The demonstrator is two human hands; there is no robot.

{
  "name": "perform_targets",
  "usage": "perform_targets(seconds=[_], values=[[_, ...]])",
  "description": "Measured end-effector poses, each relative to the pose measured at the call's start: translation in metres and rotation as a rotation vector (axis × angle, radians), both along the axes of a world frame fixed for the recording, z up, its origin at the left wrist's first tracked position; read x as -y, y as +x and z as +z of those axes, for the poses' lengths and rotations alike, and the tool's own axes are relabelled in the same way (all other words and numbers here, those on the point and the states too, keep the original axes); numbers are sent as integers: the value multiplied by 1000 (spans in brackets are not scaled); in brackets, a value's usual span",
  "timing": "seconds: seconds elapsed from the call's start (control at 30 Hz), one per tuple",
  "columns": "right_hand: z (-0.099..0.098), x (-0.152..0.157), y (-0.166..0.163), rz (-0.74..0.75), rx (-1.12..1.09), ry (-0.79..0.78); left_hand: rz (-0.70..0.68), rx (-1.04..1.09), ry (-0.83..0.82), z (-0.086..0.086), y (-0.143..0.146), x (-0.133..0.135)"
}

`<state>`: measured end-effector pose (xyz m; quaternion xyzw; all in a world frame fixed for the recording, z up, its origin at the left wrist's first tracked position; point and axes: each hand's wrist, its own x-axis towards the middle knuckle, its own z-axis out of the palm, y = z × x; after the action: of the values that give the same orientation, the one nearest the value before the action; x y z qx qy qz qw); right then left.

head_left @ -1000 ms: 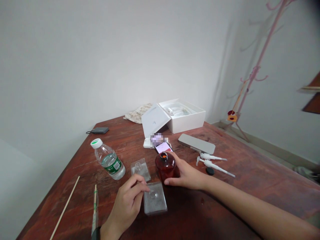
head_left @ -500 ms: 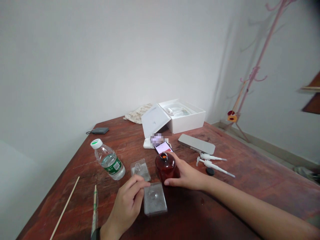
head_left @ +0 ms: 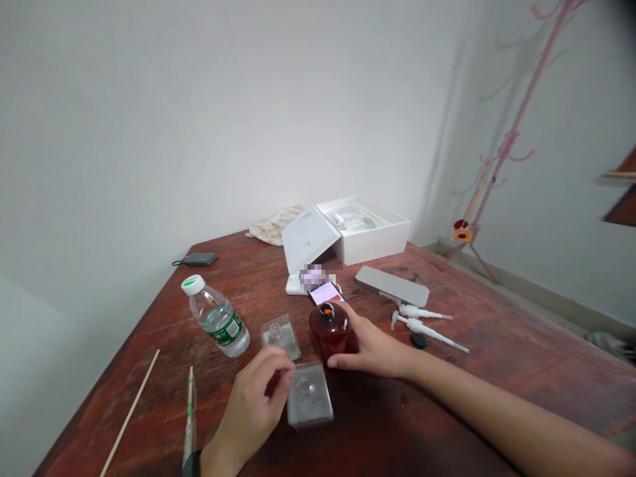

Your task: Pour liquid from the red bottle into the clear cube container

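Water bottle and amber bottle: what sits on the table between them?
In the head view, a small clear square tray lies between the water bottle and the amber bottle, touching neither.

On the tabletop (head_left: 497, 351) — two clear plastic boxes (head_left: 280, 329) (head_left: 309, 394), one amber bottle (head_left: 332, 331), one water bottle (head_left: 218, 318), two white pump heads (head_left: 422, 311) (head_left: 433, 332) at two o'clock.
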<state>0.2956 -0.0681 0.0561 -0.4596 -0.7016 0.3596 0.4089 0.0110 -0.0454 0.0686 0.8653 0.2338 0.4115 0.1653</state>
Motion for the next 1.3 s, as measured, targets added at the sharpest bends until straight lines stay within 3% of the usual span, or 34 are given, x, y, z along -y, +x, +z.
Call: perform_targets(seconds=[1.3], values=[[0,0,0,3,12,9,-5,4,-55,0,1,1]])
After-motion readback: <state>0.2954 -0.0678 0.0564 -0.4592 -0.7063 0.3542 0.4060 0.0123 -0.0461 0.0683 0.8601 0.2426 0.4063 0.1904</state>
